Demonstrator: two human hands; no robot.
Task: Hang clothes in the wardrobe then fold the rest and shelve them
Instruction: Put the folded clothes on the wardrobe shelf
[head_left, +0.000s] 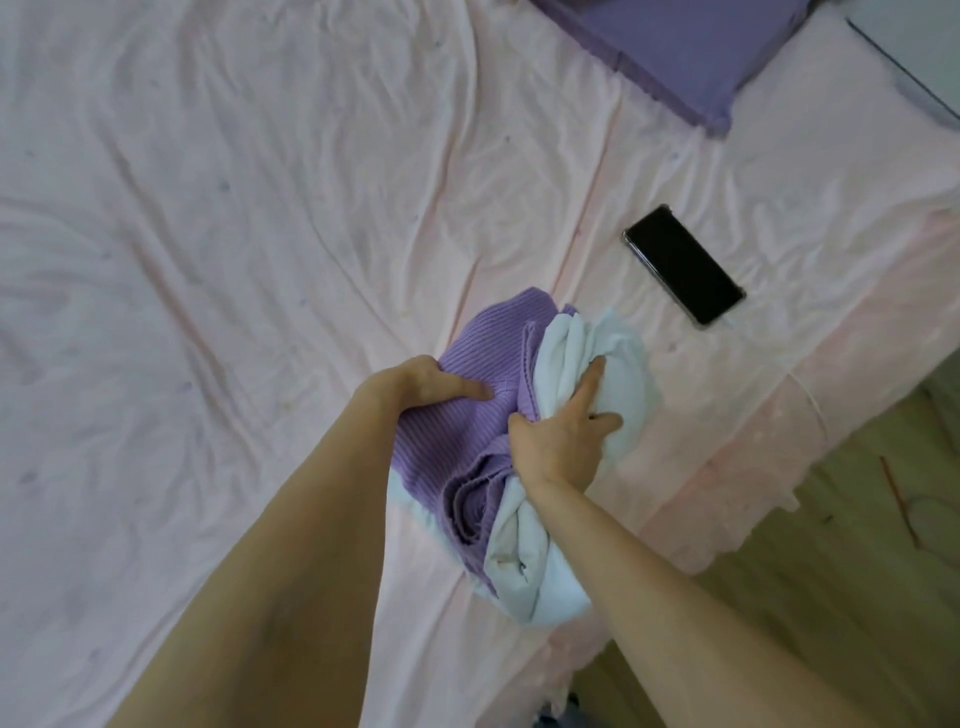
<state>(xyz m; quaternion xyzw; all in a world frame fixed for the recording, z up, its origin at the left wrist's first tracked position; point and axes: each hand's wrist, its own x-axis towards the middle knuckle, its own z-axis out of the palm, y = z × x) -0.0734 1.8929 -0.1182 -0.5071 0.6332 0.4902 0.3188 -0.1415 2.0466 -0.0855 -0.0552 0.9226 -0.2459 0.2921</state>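
Ribbed lilac knit garment (478, 441) in left hand's (415, 382) grip, bunched white cloth (597, 364) in right hand's (561, 441) grip, above pink bedsheet (234, 234).

A bed (260, 234) under a wrinkled pink sheet fills the scene. On it, near the right edge, a black phone (684, 264) lies face up. A purple pillow (691, 47) sits at the top. Close by the phone, a bundle of purple knit (483, 415) and white cloth (618, 358).
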